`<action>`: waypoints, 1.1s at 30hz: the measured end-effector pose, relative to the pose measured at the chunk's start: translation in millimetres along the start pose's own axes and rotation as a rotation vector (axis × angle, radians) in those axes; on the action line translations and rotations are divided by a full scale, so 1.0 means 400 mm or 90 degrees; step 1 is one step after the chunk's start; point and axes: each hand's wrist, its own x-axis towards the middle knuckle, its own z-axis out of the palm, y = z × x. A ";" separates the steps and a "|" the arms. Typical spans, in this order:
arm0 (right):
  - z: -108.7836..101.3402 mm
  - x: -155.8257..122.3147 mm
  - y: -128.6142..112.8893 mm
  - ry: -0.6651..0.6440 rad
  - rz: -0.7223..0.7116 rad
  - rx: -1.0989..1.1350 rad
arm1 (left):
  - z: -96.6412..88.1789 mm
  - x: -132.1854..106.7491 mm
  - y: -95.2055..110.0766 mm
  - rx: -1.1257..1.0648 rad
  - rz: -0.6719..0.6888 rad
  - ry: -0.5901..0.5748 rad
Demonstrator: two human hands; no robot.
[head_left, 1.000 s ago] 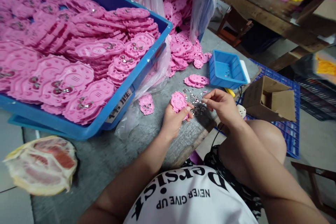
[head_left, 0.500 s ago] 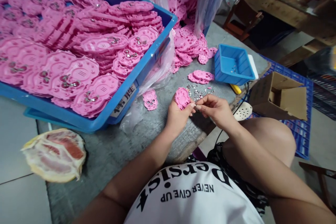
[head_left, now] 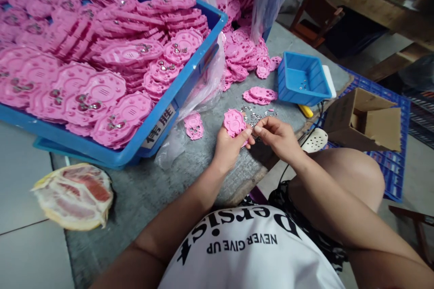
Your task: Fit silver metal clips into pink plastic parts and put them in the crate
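My left hand (head_left: 228, 146) grips a pink plastic plate (head_left: 233, 122) with a scalloped edge, its thumb laid along the lower part. Close beside it, my right hand (head_left: 276, 136) is pinched at thumb and forefinger near the plate's right edge; whatever lies in the pinch is too small to make out. Just beyond the hands, small shiny metal pieces (head_left: 252, 114) are scattered on the grey table (head_left: 162, 194). A single pink plate with holes (head_left: 193, 126) lies left of my left hand. A short stack of pink plates (head_left: 259, 95) rests behind the metal pieces.
A large blue crate (head_left: 135, 149) full of pink plates with metal bits stands at left. More loose pink plates (head_left: 242, 56) spill from a plastic bag behind. At right are a small blue bin (head_left: 301, 92) and a cardboard box (head_left: 362, 122). A cut pomelo (head_left: 74, 196) lies front left.
The pink plate in my left hand has turned to show more of its flat face. My right fingers have drawn slightly away from my left thumb. The view has shifted a little.
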 end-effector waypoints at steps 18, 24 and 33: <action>0.000 -0.003 -0.006 0.005 -0.001 0.018 | 0.001 -0.002 0.000 0.036 -0.010 0.006; -0.008 0.003 -0.013 0.007 0.132 0.088 | 0.002 -0.002 -0.007 0.048 0.021 -0.007; 0.004 -0.004 -0.004 0.126 0.025 0.104 | 0.011 -0.014 0.009 -0.136 -0.074 -0.095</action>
